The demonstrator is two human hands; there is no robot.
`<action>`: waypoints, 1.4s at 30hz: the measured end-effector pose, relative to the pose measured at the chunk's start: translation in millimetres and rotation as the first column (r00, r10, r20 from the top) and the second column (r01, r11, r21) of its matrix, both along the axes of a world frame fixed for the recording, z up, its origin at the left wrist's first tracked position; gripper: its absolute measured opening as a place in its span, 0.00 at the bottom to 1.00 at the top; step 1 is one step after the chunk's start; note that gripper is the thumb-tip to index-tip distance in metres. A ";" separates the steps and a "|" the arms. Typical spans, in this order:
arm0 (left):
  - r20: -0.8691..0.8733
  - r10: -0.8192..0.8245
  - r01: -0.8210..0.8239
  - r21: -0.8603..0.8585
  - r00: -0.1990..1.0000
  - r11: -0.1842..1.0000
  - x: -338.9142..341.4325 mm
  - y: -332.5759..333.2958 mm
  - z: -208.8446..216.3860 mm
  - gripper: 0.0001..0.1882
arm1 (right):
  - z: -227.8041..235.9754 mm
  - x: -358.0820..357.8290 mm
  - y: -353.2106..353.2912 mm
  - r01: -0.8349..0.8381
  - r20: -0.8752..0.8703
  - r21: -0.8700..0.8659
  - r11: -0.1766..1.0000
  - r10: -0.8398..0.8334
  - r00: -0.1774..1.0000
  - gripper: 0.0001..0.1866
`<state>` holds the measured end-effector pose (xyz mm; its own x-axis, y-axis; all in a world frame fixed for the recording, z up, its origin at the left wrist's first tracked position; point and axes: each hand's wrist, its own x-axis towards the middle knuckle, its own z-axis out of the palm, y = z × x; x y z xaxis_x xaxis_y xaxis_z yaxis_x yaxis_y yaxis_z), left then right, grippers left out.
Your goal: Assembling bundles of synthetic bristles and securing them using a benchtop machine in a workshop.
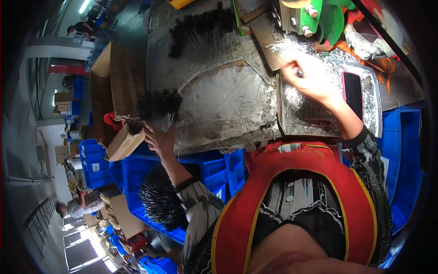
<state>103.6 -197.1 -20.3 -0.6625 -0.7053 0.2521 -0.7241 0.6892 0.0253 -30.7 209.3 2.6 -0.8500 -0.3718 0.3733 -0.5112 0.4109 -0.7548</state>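
Observation:
At the near left corner of the worktable, my left hand [159, 140] touches the stem ends of a bunch of thin wire brushes [157, 106] with black bristles. Its thumb and fingers are apart, around the silvery stems. My right hand [312, 77] is over the metal tray [335, 121] at the right, just in front of a green machine [331, 23]. Strong glare washes it out. Its fingers are curled together, and what they hold, if anything, is lost in the brightness. A larger pile of the same brushes [203, 28] lies at the far side.
A phone [352, 95] lies in the tray among silvery wire scraps. At the left stands an opened cardboard box [121, 86]. Blue bins [214, 169] are below the table edge, one with more black brushes [160, 196]. Orange straps [388, 68] hang at the right.

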 end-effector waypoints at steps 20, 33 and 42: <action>-0.680 0.284 0.658 0.730 0.676 0.182 -282.0 120.9 -39.7 0.44 | -67.4 -163.4 -194.5 0.308 0.384 -0.089 0.947 -0.253 0.888 0.18; -0.206 0.409 0.408 0.760 0.889 -0.506 -248.5 83.1 -52.5 0.08 | -39.0 -149.3 -168.6 0.163 0.780 -0.366 0.916 0.207 0.591 0.15; -0.318 0.580 0.614 0.662 0.750 -0.430 -212.4 80.9 -55.6 0.06 | -20.7 -104.6 -164.7 0.313 0.801 -0.415 0.855 0.180 0.571 0.14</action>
<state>-108.8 -116.2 -76.0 -0.8676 -0.2550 -0.4268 -0.1137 -0.7340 0.6695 -135.3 44.7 -18.1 -0.8850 -0.2885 -0.3655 0.4094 -0.1085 -0.9059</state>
